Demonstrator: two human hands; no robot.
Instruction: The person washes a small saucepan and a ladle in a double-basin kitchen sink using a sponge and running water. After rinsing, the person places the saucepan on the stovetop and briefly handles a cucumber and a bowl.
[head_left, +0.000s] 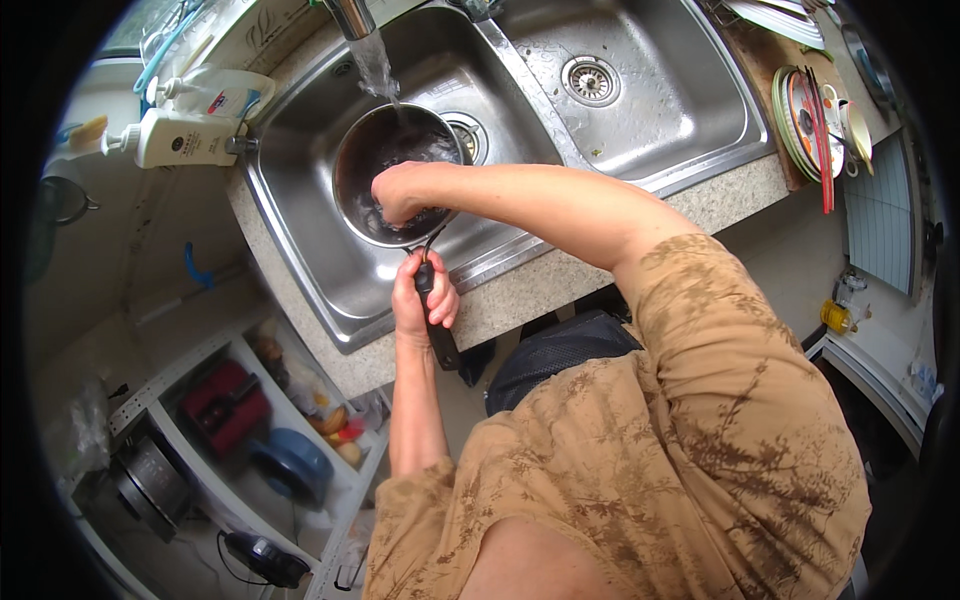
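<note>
My left hand (421, 296) is wrapped around the black handle (441, 330) of a dark-bottomed saucepan (352, 169). The pan sits tilted over the left basin (300, 217) of a stainless steel sink. Water runs into it from the faucet (354, 19) above, and some water stands inside. My right hand (401, 193) reaches into the pan with its fingers curled down. Its fingertips are hidden, so whether it holds something is not visible.
The right basin (645, 112) has a drain strainer and small green scraps. Pump bottles (187, 139) stand at the left. At the right, plates (787, 124), red chopsticks (823, 150) and cups sit on a wooden board. Below left is a white shelf holding a blue basin (292, 465).
</note>
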